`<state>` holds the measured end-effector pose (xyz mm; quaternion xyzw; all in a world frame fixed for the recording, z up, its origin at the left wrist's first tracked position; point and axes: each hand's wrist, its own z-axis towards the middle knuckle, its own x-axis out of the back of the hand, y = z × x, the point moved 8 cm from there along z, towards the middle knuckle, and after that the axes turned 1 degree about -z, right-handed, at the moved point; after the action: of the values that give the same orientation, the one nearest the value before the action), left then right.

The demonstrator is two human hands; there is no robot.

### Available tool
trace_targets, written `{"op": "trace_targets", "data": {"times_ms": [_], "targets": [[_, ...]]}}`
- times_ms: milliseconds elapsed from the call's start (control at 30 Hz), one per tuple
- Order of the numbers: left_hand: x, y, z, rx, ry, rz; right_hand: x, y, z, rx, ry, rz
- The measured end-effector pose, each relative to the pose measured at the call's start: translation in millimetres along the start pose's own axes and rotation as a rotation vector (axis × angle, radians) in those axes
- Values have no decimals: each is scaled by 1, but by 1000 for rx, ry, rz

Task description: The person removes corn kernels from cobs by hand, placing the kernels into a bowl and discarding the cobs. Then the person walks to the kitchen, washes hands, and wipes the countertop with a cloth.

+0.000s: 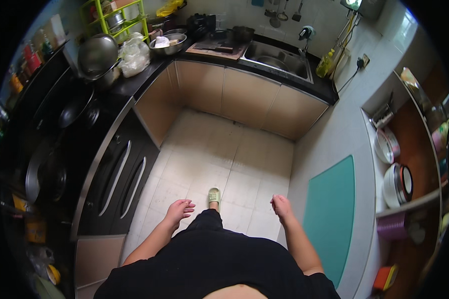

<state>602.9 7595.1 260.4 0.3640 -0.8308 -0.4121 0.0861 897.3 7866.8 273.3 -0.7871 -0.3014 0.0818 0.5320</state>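
Note:
My left hand (178, 213) hangs over the floor in front of my body, its fingers loosely spread and nothing in them. On the other side, my right hand (282, 207) is closed with the fingers curled in, and nothing shows in it. Neither hand touches anything. Between them a foot in a pale green clog (214, 195) stands on the tiles. Nearest to my left hand is a black cabinet front (117, 184) with two long silver handles; close to my right hand a teal panel (330, 217) covers part of the wall.
A dark counter (129, 85) wraps round the left and far sides. On it are a steel sink (276, 61), a cutting board (218, 49), a metal bowl (168, 44), a plastic bag (134, 57) and pans (77, 107). Wall shelves on the right hold stacked bowls (393, 185).

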Motion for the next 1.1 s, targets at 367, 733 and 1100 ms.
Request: {"op": "trace_targets", "data": {"times_ms": [367,733,1100], "targets": [[-145,256,271,-177,-183,197,95,-42,177,-241,284,105],[-326,376,434,-69,-286,147,201,-83,392,-321,374,215],[-405,506,568,-137,-327,-13,255,-319,692,-38,184,119]]}}
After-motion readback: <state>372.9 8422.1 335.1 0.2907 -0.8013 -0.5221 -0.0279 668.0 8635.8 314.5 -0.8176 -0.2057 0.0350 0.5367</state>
